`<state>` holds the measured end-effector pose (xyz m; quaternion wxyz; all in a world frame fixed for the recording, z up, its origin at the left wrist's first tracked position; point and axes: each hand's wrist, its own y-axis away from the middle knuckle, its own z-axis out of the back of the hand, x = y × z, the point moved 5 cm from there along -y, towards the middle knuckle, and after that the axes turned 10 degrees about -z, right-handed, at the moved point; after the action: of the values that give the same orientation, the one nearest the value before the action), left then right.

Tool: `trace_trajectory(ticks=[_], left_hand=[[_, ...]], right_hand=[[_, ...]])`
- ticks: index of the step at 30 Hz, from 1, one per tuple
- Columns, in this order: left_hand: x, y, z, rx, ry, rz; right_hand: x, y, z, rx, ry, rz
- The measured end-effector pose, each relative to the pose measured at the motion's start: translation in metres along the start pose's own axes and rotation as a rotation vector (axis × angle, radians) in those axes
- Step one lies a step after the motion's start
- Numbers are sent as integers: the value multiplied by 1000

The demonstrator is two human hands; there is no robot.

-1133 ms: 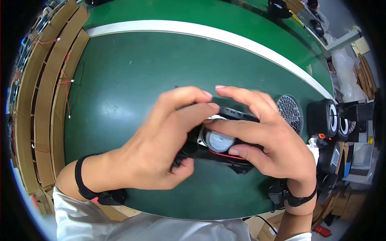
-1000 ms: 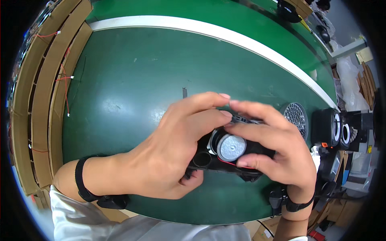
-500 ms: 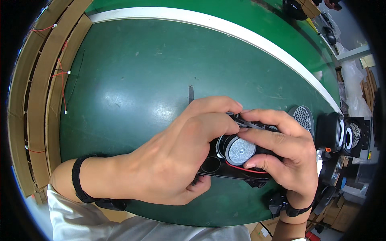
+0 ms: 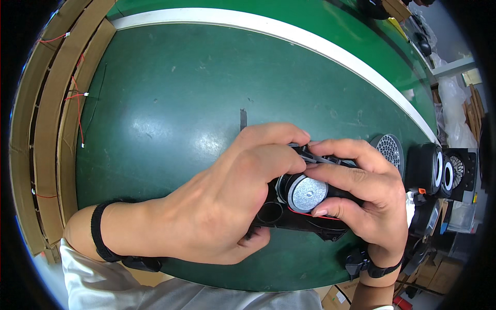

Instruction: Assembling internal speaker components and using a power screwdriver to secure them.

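Both hands grip a black plastic speaker housing [image 4: 289, 221] just above the green table. A round silver speaker magnet [image 4: 308, 195] faces up in it, with a red wire along its lower edge. My left hand [image 4: 222, 191] wraps the housing's left end, its fingers curled over the far edge and its thumb underneath. My right hand [image 4: 367, 186] closes on the right side: the thumb lies by the magnet, and the fingers reach the far edge. At that edge, the fingertips of both hands meet on a thin dark strip [image 4: 315, 156]. What lies under the fingers is hidden.
Cardboard strips [image 4: 49, 134] with red wires and white connectors line the table's left side. Right of my right hand stand a perforated grey round cover [image 4: 388, 151] and black speaker units [image 4: 424, 168]. A white rail [image 4: 289, 39] crosses the far side of the green table [image 4: 165, 82].
Almost nothing differs. The view has shifted very slightly, and both hands keep their hold on the speaker housing.
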<state>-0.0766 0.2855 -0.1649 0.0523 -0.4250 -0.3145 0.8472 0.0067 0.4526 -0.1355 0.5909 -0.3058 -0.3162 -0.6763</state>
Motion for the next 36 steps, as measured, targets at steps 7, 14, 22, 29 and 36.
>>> trace_trajectory(ticks=[7,14,22,29,36], left_hand=[[-1,-3,1,58,-14,17],[2,1,0,56,50,73],[-4,-7,4,133,-149,60],[-3,-6,3,136,-155,42],[-5,-8,5,160,-192,43]], right_hand=[[-1,1,1,-16,-5,-17],[-1,1,1,-9,6,-31],[0,0,1,11,27,3],[0,1,1,11,35,14],[-2,-1,1,2,33,15]])
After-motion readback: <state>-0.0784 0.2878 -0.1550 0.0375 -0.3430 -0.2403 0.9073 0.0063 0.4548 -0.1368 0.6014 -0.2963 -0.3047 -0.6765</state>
